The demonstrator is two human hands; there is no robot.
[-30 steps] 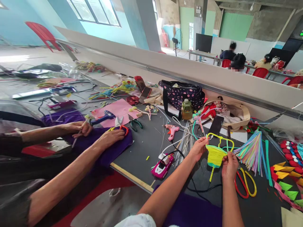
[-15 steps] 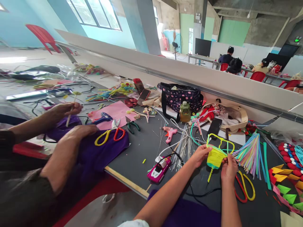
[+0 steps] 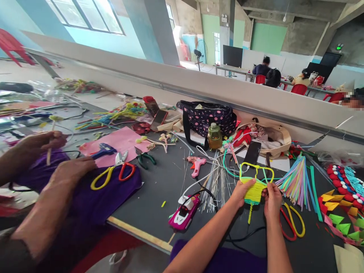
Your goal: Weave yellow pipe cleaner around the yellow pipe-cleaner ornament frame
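Note:
A small yellow and green pipe-cleaner piece hangs between my two hands, with a wound body, an open frame above and a twisted stem pointing down. My left hand pinches its left edge, thumb across the front. At the right edge, the fingers of my right hand are pressed together on the same piece; the exact spot they grip is partly hidden. Scissors with one red and one yellow handle lie beside my right wrist. Pastel pipe cleaners fan out to the right.
A purple power strip, loose wires and a pink glue gun lie left of my arms. Behind stand a bottle and a dotted bag. On the left, a co-worker's hands are near more scissors.
The view has swung right, so the scene sits further left. My left thumb now lies further over the front of the yellow piece. The co-worker still holds a thin stick.

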